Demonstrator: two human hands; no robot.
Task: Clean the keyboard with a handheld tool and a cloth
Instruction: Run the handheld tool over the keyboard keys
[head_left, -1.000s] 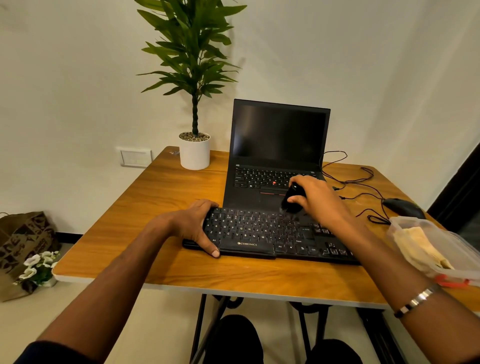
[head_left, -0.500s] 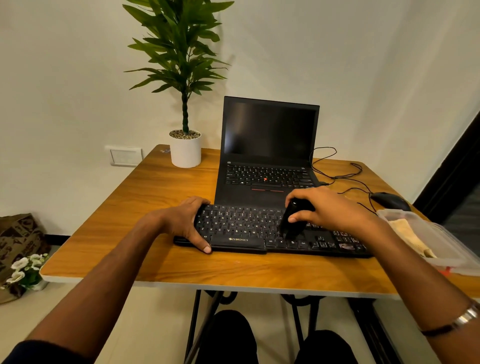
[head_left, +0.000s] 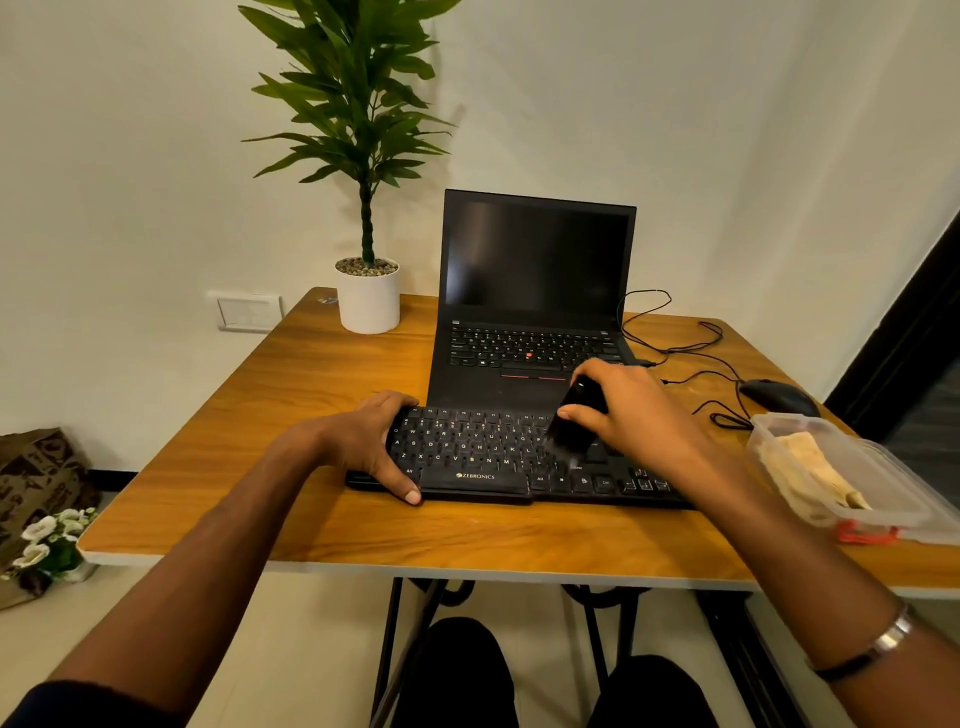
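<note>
Black keyboard (head_left: 498, 462) lies lengthwise in front of the laptop (head_left: 530, 291), its left end gripped by the left hand (head_left: 363, 441), while the right hand (head_left: 628, 415) pinches a dark brush (head_left: 574, 423) (bristles down) over its right-centre keys, unswept keys lying either side.
</note>
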